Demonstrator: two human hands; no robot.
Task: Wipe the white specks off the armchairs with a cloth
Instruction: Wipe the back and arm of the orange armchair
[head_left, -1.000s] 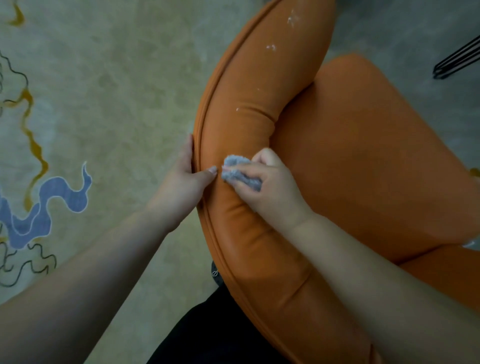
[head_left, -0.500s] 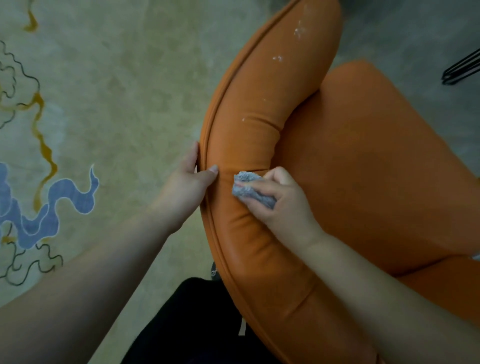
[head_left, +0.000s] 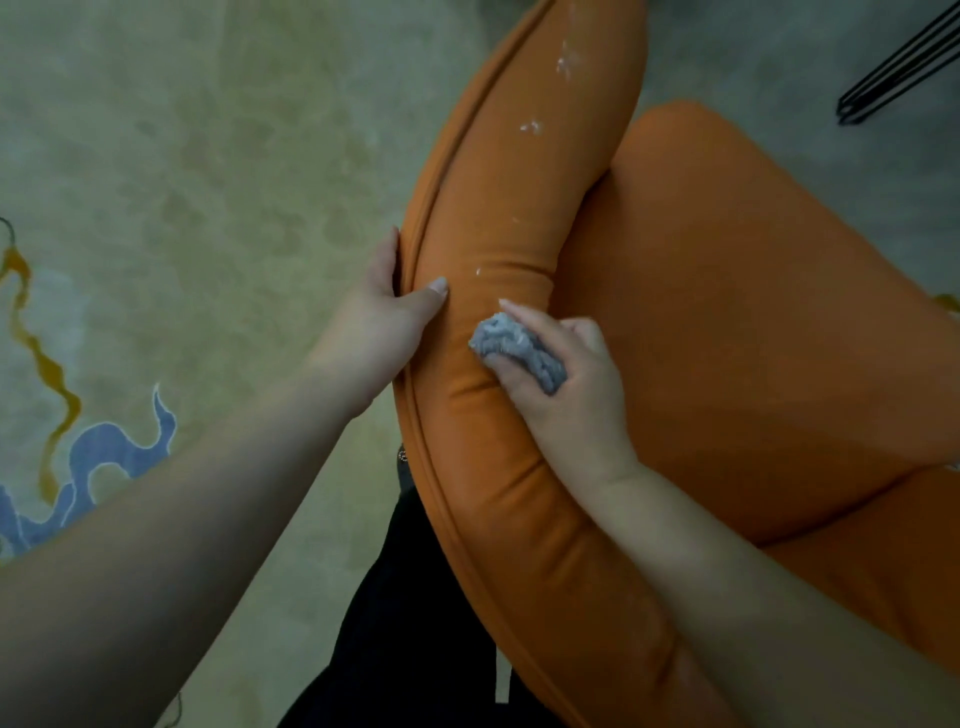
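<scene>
An orange armchair (head_left: 727, 322) fills the right half of the view, its padded back rim curving from top centre to bottom right. White specks (head_left: 531, 127) dot the rim further up, with a small one just above my hands. My right hand (head_left: 566, 384) is shut on a bunched grey cloth (head_left: 517, 348), pressed against the top of the rim. My left hand (head_left: 384, 322) grips the rim's outer edge, thumb on top and fingers behind it.
A pale rug (head_left: 182, 182) with blue and ochre wavy lines lies to the left of the chair. Thin black metal legs (head_left: 904, 67) show at the top right. My dark trousers (head_left: 415, 623) are at the bottom centre.
My right hand with the cloth has slid a little down and back along the rim. My left hand keeps its hold on the edge. The view has shifted slightly.
</scene>
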